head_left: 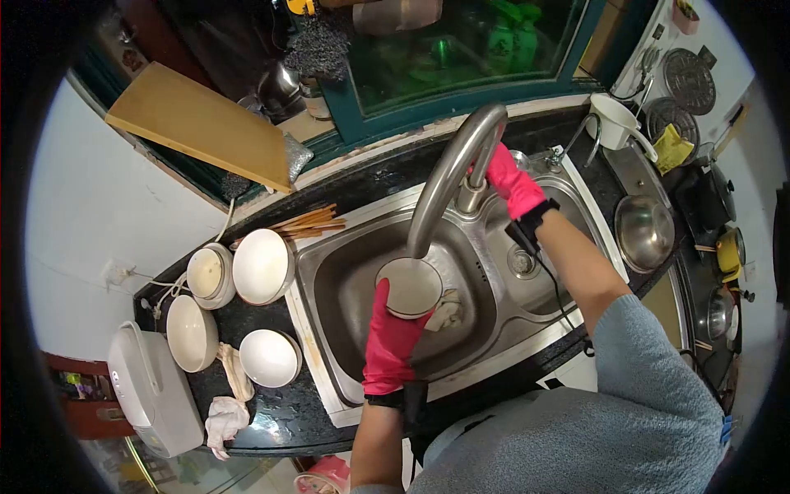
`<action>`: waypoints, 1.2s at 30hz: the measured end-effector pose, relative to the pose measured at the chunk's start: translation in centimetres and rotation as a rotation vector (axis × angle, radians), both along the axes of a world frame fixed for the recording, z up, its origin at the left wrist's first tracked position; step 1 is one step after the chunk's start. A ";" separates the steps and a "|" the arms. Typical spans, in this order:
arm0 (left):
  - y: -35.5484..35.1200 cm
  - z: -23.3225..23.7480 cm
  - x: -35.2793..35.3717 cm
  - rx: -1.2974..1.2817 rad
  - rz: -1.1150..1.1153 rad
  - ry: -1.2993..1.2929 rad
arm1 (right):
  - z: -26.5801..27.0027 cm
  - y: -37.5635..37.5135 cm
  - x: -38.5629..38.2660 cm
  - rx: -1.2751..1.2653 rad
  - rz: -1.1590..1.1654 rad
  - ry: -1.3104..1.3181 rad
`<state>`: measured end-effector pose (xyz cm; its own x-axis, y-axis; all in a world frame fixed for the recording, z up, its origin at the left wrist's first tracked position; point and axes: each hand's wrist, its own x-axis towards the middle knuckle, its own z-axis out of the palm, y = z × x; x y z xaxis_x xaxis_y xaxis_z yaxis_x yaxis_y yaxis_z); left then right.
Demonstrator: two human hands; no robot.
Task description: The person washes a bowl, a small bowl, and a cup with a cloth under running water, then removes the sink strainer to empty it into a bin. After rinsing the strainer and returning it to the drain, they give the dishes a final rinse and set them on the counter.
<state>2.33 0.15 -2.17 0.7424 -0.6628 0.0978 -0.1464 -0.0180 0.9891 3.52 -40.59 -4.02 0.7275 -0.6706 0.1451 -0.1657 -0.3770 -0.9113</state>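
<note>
My left hand (390,344), in a pink rubber glove, grips the near-left rim of a white bowl (411,286). The bowl is held over the large left basin (329,288) of a steel double sink, just below the spout of the faucet (444,185). A pale wet cloth (445,311) lies in the basin beside the bowl. My right hand (513,181), gloved in pink too, is closed at the faucet's handle behind the curved neck; its fingertips are partly hidden. Whether water is flowing I cannot make out.
White bowls (260,267), a larger cream bowl (192,333) and wooden chopsticks (309,222) sit left of the sink. Crumpled cloths (226,420) lie near a white rice cooker (152,387). At right are a metal bowl (644,233) and a white pot (613,121).
</note>
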 end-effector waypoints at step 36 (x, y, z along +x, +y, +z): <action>-1.4 -1.0 1.3 -0.233 -0.354 0.486 | 1.6 26.9 -13.8 -0.097 0.936 1.042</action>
